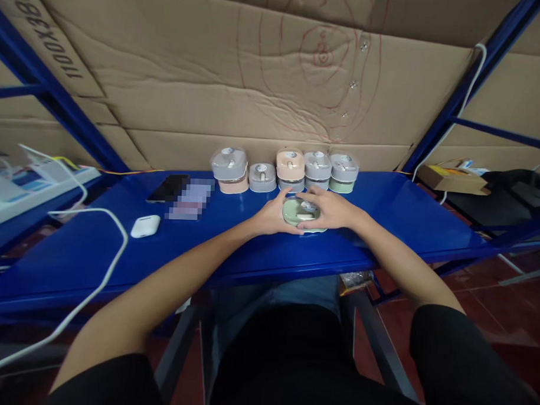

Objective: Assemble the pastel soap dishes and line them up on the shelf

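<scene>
While cardboard [177, 75] scrawled with red lines rises behind, a blue table [215, 242] spans the view below it, with a white cable [112, 268] looping over its left end. Next in size come the hands: the left hand [269, 215] and the right hand [336, 209] face each other, fingers curled round the sides of a green box, grasping it between them. Behind them, against the cardboard, stand a grey-over-peach stack [229, 168], a peach-over-grey stack [290, 168], a grey stack [318, 169] and a grey-over-green stack [344, 171]. That green box [296, 210] is in front of the row, toward the near edge; whether it touches the table is hard to tell. Well to the left lies a dark phone [164, 189]. Smaller are a grey box [262, 177], between the first two stacks, and a white case [145, 226], near the phone.
</scene>
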Demonstrator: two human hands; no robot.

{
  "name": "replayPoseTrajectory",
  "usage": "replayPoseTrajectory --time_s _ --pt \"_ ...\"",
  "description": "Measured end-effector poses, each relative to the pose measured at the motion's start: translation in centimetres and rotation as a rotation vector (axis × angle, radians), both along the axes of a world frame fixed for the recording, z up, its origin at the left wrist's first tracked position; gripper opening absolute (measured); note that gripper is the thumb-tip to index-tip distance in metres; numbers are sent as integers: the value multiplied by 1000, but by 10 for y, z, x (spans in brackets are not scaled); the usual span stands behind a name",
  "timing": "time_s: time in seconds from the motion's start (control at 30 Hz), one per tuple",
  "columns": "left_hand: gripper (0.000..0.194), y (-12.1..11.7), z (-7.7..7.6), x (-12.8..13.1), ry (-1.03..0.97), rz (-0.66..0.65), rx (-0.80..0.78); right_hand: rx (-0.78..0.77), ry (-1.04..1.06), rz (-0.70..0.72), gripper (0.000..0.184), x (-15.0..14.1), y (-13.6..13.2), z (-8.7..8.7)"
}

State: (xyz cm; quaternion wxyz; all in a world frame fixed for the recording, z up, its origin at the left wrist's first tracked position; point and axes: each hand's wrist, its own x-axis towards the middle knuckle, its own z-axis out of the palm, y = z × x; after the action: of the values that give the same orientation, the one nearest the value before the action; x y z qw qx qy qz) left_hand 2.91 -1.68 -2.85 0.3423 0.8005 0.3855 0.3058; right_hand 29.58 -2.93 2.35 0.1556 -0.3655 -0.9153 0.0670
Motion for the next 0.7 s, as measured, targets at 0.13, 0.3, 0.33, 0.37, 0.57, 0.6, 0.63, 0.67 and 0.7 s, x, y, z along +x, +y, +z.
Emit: replayPoseTrajectory --time_s 0.13,0.3,0.33,0.37,0.57,0.6,0.63,0.67,0.7 --pt "159 0 1 -1 37 -13 21 -27 -3 31 115 4 3 -5" --pt "156 2 9 -9 85 -58 83 -119 -16 100 135 21 17 -8" --pt "154 2 11 -12 99 -73 99 -133 -15 109 136 26 20 -9" --pt "150 3 13 -15 117 -83 115 -144 -14 110 138 31 22 -9" --pt "115 7 14 -24 258 -44 185 -144 16 -2 134 75 4 -16" --pt "107 6 13 -24 278 -27 205 -125 29 -46 132 87 -4 -20" --pt "97 6 13 -23 291 -4 238 -99 48 -96 131 101 -13 -23" --pt "87 5 12 -22 301 27 286 -72 65 -152 127 117 -21 -27" --pt "76 5 12 -21 309 65 348 -42 82 -207 123 133 -29 -31"
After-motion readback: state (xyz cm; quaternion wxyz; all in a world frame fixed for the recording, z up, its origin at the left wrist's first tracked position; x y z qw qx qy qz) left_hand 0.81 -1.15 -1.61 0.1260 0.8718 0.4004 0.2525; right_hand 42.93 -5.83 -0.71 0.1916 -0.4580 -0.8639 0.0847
